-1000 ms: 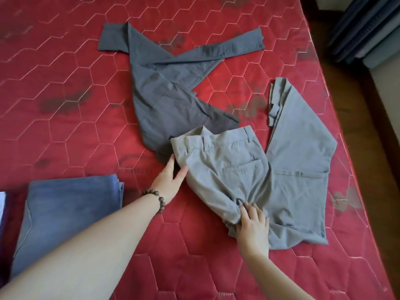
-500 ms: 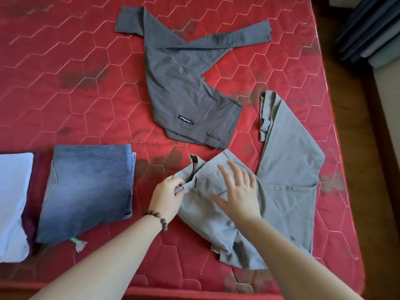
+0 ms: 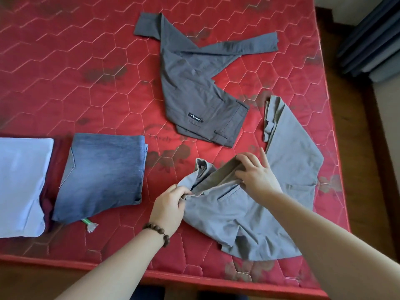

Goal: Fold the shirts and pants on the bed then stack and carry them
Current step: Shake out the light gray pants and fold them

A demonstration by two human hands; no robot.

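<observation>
A folded light blue shirt (image 3: 20, 185) and folded jeans (image 3: 101, 172) lie at the bed's (image 3: 65, 72) left near edge. The left hand (image 3: 170, 205), forearm angled in from below, pinches the waistband of the light grey pants (image 3: 249, 213). The right hand (image 3: 258, 174), fingers curled, grips the waistband's far side. Dark grey pants (image 3: 194, 83) lie beyond, with open mattress to their left.

Both my bare forearms reached forward. My left hand (image 3: 171, 202), a beaded bracelet (image 3: 158, 231) on its wrist, pinched with curled fingers; my right hand (image 3: 257, 174) gripped with fingers bent.
</observation>
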